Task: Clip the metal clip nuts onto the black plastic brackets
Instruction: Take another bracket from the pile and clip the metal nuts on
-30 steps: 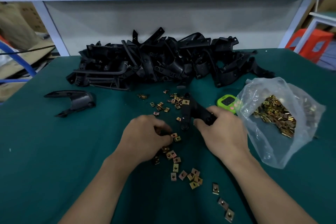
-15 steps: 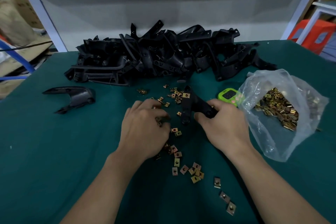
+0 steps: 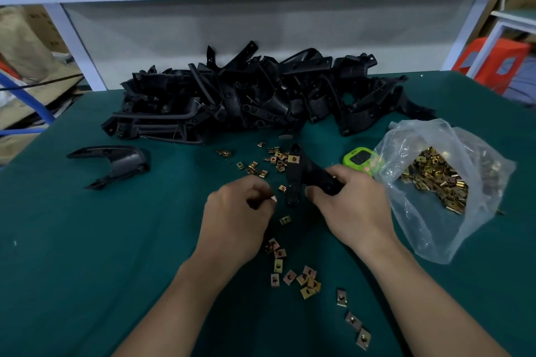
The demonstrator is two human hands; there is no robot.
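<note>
Just beside left hand (image 3: 235, 219), right hand (image 3: 352, 209) grips bracket (image 3: 294, 180).

Nothing is showing clearly enough to read; the green timer (image 3: 360, 158) just beyond the right hand (image 3: 355, 207) is presenting a dark screen, its marks too blurred to make out.

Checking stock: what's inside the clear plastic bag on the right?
A heap of brass-coloured metal clip nuts lies inside the clear plastic bag. Crumpled folds blur its lower part, so whatever sits beneath the heap cannot be seen.
</note>
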